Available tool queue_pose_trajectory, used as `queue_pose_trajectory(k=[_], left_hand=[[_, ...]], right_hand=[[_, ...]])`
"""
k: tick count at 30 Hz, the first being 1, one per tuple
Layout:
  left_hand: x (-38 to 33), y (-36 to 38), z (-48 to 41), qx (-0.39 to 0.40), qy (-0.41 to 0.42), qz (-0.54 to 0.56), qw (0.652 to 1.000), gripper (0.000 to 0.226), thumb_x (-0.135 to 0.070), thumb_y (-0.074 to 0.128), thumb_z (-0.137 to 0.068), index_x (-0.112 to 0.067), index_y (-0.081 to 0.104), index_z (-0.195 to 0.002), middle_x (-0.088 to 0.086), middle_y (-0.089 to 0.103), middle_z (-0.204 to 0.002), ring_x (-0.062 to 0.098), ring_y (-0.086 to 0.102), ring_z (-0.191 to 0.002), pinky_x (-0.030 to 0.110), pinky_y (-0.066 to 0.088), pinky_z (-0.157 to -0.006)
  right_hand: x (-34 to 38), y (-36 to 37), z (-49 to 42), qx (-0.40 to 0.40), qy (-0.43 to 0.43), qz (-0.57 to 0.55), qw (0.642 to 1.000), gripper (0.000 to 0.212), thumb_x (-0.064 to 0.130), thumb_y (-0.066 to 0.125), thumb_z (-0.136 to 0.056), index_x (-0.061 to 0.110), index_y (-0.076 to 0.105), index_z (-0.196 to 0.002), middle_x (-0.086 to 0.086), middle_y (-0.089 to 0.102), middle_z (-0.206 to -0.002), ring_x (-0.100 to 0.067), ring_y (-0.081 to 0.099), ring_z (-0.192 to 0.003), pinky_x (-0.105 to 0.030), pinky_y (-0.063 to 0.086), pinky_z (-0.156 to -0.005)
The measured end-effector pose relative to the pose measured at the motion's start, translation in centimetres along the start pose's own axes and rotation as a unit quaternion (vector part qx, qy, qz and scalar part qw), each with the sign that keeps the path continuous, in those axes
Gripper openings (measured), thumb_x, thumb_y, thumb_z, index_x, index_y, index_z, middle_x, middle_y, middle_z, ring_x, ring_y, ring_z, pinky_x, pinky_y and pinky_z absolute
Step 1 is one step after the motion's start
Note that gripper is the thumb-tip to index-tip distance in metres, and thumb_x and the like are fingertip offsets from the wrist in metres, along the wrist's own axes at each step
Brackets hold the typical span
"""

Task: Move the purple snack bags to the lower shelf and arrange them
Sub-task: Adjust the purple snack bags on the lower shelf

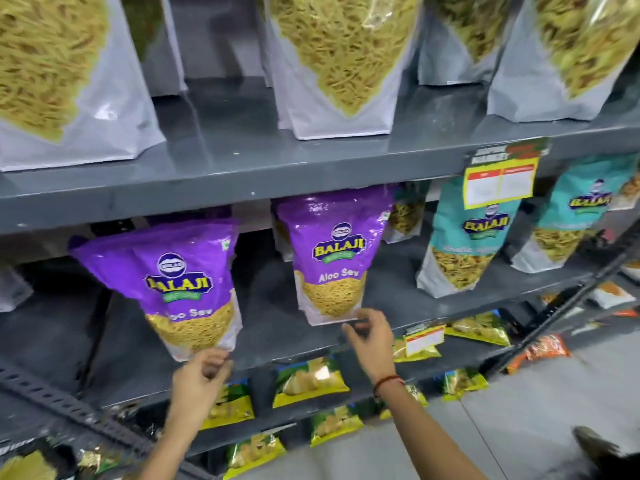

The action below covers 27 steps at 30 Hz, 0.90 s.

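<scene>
Head view, the only one supplied. Two purple snack bags stand upright on the grey middle shelf [277, 327], long axis vertical. The left purple bag [180, 282] sits left of centre in the frame, close to the shelf's front lip and leaning slightly. The right purple bag [334, 254] stands at frame centre, further back, its top nearly meeting the underside of the upper shelf [242, 174].

The left hand [199, 382] is directly below the left purple bag, fingertips drawn together at its bottom corner; whether they pinch the film or only touch it cannot be told through the blur. The right hand [369, 336] is at the lower right corner of the right purple bag, fingers parted and curled, touching or just short of the bottom seam; no firm grasp is evident.

Each bag lies straight above its own hand, so each hand is nearest its own bag. Judgement: the step in hand is fine placement along the front edge.

Clearances: open shelf lies between the two bags and to the frame's left of the left bag. At frame right the teal bags [467, 237] stand well apart, under a hanging price tag [500, 181]. Overhead room is tight. Yellow-green packets [311, 379] fill the shelf below.
</scene>
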State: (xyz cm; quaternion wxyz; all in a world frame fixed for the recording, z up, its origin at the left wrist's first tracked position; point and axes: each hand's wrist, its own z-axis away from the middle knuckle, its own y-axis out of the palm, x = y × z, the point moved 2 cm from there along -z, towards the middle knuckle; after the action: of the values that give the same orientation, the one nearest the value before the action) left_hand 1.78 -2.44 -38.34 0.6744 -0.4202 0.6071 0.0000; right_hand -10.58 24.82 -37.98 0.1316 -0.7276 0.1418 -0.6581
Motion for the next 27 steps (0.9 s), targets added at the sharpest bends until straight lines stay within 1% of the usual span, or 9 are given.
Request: queue_pose_trajectory(k=[3,6,9,12,13,18,22,24,27], left_hand=[[-3.5,5.8,0.0,0.113,0.037,0.017,0.993,0.03,0.0,0.074,-0.072,-0.01,0.064,-0.099,0.011,0.068,-0.092,0.008,0.063,-0.07,0.017,0.049,-0.067],[-5.9,10.0,-1.3,0.163,0.027,0.032,0.986,0.072,-0.007,0.079,-0.069,-0.005,0.044,-0.132,0.006,0.049,-0.122,0.024,0.057,-0.104,0.039,0.051,-0.089],[-7.1,12.4,-2.8,0.169,0.035,0.024,0.985,0.088,-0.015,0.083,-0.065,-0.007,0.034,-0.139,0.007,0.048,-0.137,0.023,0.048,-0.124,0.038,0.043,-0.102],[-7.4,13.5,-3.6,0.14,0.004,0.054,0.989,0.079,-0.015,0.081,-0.067,-0.011,0.038,-0.133,0.005,0.058,-0.128,0.015,0.055,-0.113,0.01,0.043,-0.082],[-7.5,13.6,-3.6,0.126,-0.002,0.058,0.99,0.074,-0.014,0.08,-0.068,-0.011,0.041,-0.131,0.006,0.061,-0.125,0.016,0.057,-0.11,0.009,0.043,-0.078],[-7.9,14.3,-3.2,0.08,0.007,0.042,0.996,0.06,-0.017,0.081,-0.067,-0.006,0.053,-0.119,0.013,0.068,-0.115,0.028,0.062,-0.108,0.038,0.05,-0.087],[-8.0,14.4,-2.5,0.074,0.01,0.032,0.997,0.057,-0.018,0.082,-0.066,-0.005,0.058,-0.116,0.012,0.068,-0.112,0.026,0.062,-0.105,0.038,0.05,-0.088],[-8.0,14.3,-2.4,0.073,0.008,0.024,0.997,0.056,-0.02,0.082,-0.066,-0.005,0.059,-0.115,0.012,0.069,-0.111,0.026,0.062,-0.104,0.038,0.05,-0.088],[-8.3,14.0,-2.2,0.08,0.002,0.005,0.997,0.054,-0.023,0.082,-0.066,-0.004,0.06,-0.112,0.014,0.069,-0.111,0.027,0.062,-0.104,0.042,0.05,-0.088]], right_hand=[[-1.2,-2.4,-2.6,0.015,0.042,-0.015,0.999,0.058,0.011,0.08,-0.074,0.01,0.048,-0.123,-0.016,0.052,-0.116,-0.027,0.057,-0.097,-0.043,0.053,-0.088],[-2.4,-2.7,-4.8,0.105,0.059,-0.004,0.993,0.092,0.013,0.08,-0.074,0.009,0.023,-0.147,-0.019,0.04,-0.141,-0.033,0.05,-0.124,-0.049,0.045,-0.103],[-2.6,-2.1,-5.9,0.178,0.032,0.0,0.984,0.092,0.013,0.075,-0.08,0.014,0.015,-0.15,-0.017,0.038,-0.15,-0.031,0.046,-0.132,-0.046,0.042,-0.108],[-2.5,-1.3,-6.5,0.231,-0.014,0.007,0.973,0.088,0.018,0.073,-0.082,0.018,0.016,-0.15,-0.011,0.039,-0.151,-0.025,0.042,-0.136,-0.043,0.038,-0.112],[-2.4,-1.2,-6.6,0.239,-0.023,0.006,0.971,0.088,0.018,0.073,-0.082,0.018,0.017,-0.149,-0.01,0.04,-0.151,-0.024,0.041,-0.137,-0.043,0.037,-0.113],[-3.3,-1.3,-7.8,0.246,-0.027,0.001,0.969,0.084,0.014,0.073,-0.082,0.013,0.023,-0.148,-0.011,0.042,-0.149,-0.024,0.042,-0.136,-0.043,0.039,-0.112],[-4.1,-1.7,-8.2,0.267,-0.021,0.005,0.964,0.079,0.017,0.074,-0.081,0.018,0.028,-0.145,0.006,0.051,-0.131,-0.006,0.051,-0.117,0.001,0.039,-0.086],[-4.3,-1.8,-8.2,0.271,-0.014,0.0,0.962,0.08,0.018,0.075,-0.081,0.02,0.028,-0.146,0.013,0.05,-0.125,0.005,0.049,-0.109,0.009,0.036,-0.078],[-4.1,-2.0,-8.1,0.281,-0.006,0.011,0.96,0.079,0.021,0.075,-0.08,0.022,0.028,-0.145,0.012,0.05,-0.125,-0.001,0.049,-0.11,0.009,0.037,-0.076]])
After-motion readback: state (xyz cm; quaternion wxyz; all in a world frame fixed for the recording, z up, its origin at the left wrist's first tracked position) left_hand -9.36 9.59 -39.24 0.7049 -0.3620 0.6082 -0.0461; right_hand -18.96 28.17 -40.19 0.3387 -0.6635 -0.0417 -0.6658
